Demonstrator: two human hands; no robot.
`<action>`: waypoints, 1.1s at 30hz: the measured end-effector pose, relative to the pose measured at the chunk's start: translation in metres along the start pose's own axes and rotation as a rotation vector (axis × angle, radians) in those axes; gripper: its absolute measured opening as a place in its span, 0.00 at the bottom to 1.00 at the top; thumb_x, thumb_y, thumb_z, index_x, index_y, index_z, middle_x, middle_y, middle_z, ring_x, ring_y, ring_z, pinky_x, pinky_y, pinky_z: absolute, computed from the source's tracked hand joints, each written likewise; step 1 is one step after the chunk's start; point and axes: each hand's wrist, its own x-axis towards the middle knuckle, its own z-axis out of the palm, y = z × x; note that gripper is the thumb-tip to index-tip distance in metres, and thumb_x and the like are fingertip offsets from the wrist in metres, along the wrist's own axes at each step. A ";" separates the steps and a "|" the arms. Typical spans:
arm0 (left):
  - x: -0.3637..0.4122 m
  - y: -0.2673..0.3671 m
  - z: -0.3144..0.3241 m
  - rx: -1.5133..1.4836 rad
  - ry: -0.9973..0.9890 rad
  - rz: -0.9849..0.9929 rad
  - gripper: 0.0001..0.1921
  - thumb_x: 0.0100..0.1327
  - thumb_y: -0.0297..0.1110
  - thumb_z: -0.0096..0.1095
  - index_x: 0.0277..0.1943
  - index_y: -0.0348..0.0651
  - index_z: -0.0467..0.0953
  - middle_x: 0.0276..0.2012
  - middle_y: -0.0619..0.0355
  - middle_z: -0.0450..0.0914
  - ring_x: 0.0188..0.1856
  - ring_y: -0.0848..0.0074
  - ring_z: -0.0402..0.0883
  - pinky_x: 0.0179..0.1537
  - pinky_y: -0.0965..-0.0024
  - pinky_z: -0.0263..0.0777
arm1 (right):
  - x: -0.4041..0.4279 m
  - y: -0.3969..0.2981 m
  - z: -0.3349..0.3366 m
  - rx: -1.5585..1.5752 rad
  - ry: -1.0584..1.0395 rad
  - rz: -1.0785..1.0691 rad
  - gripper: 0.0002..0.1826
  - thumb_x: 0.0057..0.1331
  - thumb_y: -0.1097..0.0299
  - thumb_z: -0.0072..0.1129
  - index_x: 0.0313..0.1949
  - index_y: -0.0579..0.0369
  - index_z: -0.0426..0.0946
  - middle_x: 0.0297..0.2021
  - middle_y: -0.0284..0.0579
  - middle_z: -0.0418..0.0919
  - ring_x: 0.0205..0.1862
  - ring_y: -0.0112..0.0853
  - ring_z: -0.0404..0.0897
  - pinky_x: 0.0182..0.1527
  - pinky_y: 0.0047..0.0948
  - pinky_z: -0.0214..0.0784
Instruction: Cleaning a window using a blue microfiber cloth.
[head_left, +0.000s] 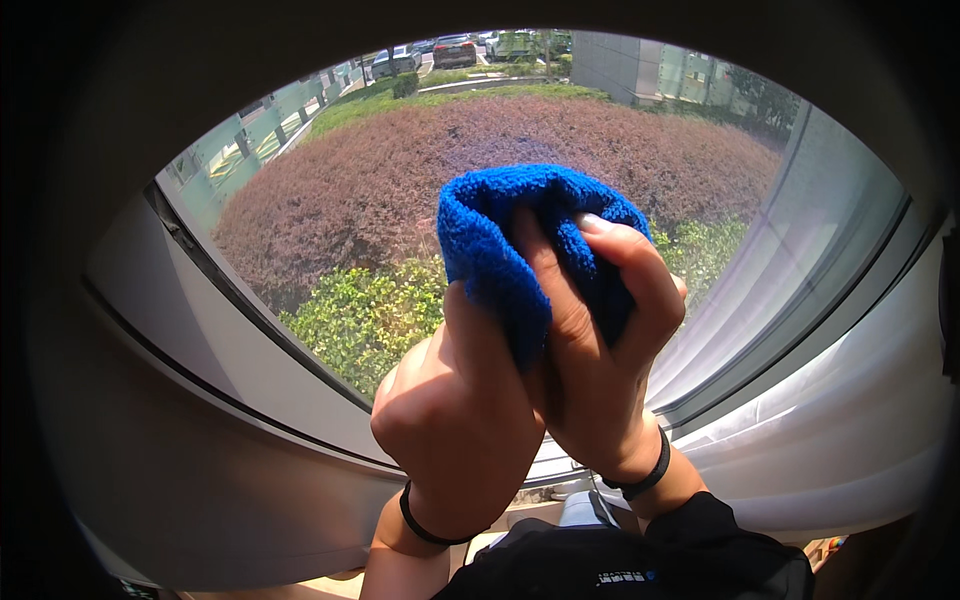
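Before me is a window pane (337, 195), seen from indoors. A bunched blue terry or microfibre cloth (487, 232) is held up in front of the glass by both my hands; whether it touches the pane I cannot tell. My left hand (465, 412) grips its lower left side, with the fingertips partly hidden by the cloth. On its right side my right hand (600, 322) presses fingers into the folds. The wrists are close together, each with a black band.
A grey window frame (247, 319) curves along the left. White sheer curtain (795, 442) hangs at the lower right. Behind the glass are reddish shrubs, green bushes, a grey wall and parked cars.
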 end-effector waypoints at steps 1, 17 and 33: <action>-0.006 -0.005 0.005 -0.019 0.016 0.037 0.23 0.59 0.36 0.63 0.56 0.34 0.73 0.21 0.46 0.77 0.23 0.53 0.80 0.25 0.62 0.72 | -0.009 0.001 0.001 0.008 -0.014 0.017 0.25 0.57 0.67 0.64 0.56 0.46 0.77 0.56 0.42 0.62 0.56 0.37 0.64 0.53 0.32 0.59; -0.007 0.013 0.034 -0.009 0.034 0.173 0.17 0.58 0.41 0.64 0.41 0.37 0.72 0.17 0.55 0.71 0.18 0.64 0.74 0.19 0.65 0.66 | -0.013 0.033 -0.017 0.027 -0.013 0.049 0.22 0.59 0.69 0.61 0.55 0.43 0.78 0.55 0.37 0.66 0.54 0.33 0.64 0.51 0.30 0.57; 0.001 0.040 0.043 -0.082 -0.062 0.203 0.20 0.59 0.34 0.62 0.50 0.31 0.71 0.19 0.49 0.73 0.19 0.55 0.74 0.22 0.60 0.67 | -0.012 0.060 -0.038 -0.029 0.017 0.046 0.22 0.56 0.68 0.64 0.53 0.48 0.80 0.53 0.42 0.66 0.53 0.37 0.66 0.52 0.33 0.59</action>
